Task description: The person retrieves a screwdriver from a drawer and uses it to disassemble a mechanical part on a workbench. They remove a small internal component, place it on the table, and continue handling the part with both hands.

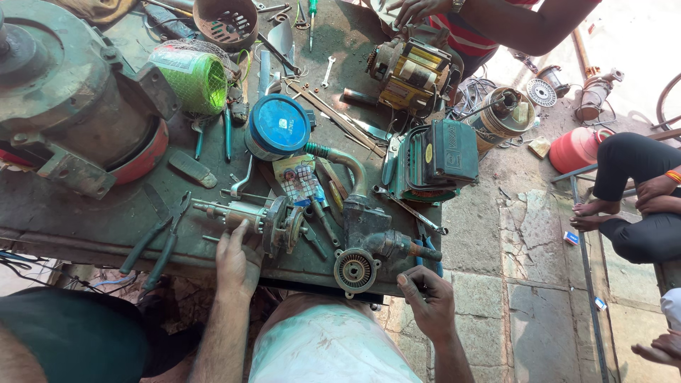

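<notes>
The grey metal rotor shaft with its finned end plate (255,221) is gripped by the left hand (237,264) — already out of its housing. At three o'clock, the right hand (425,301) is curled near the dark cast-iron pump body (363,245); its hold cannot be told — reassembly seemingly remains.

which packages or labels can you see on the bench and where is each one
Blister pack: bench middle, beside the pump body; flat card, checked red, white and blue.
Blue round tin lid: behind the pack, small pale label.
Oval yellow sticker: on the green motor housing, right edge.
Green spool: back left, under white netting.
</notes>
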